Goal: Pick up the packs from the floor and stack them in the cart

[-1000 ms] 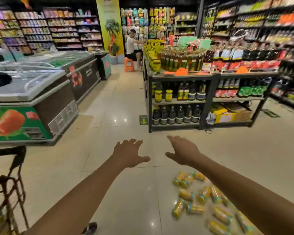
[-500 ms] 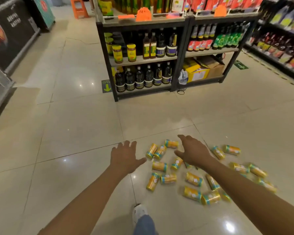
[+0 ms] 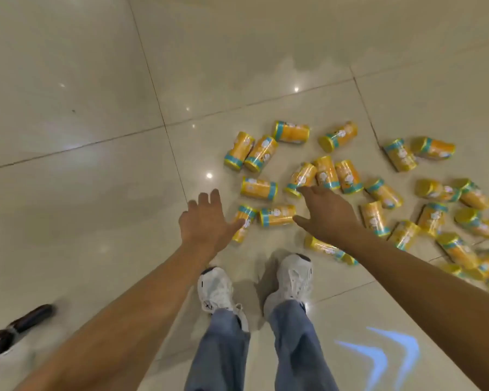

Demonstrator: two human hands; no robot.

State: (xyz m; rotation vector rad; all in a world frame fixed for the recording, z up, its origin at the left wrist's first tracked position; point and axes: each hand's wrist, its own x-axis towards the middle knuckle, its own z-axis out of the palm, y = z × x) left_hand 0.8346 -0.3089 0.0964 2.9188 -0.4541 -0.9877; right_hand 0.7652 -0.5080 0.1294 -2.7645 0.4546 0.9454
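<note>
Packs [image 3: 347,176] in yellow wrap with teal bands lie on their sides across the glossy cream tile floor [image 3: 96,114], seen from the head camera looking almost straight down. They spread from the middle of the picture out to the right edge, some touching in twos and threes, others apart. All of them rest on the tiles.

The left hand [image 3: 206,221] reaches forward palm down, its fingers [image 3: 209,197] straight and apart, holding nothing. Its thumb crosses a near pack [image 3: 244,218] in the picture, but whether it touches cannot be told.

The right hand [image 3: 326,213] is stretched out the same way, palm down, fingers loosely spread and empty. Its fingertips overlap the teal end of a tilted pack [image 3: 301,177]. Its thumb points at the end of a middle pack [image 3: 277,215] lying between the two hands. Contact with either is unclear.

Below the hands stand two white shoes [image 3: 294,280] under blue jeans [image 3: 297,348]. A half-hidden pack [image 3: 322,246] lies partly under the right forearm, just ahead of the right shoe.

A dark blurred object [image 3: 26,320] sits in the lower left corner; what it is cannot be told. Pale blue arrow-shaped light marks [image 3: 393,351] show on the tiles at lower right.
</note>
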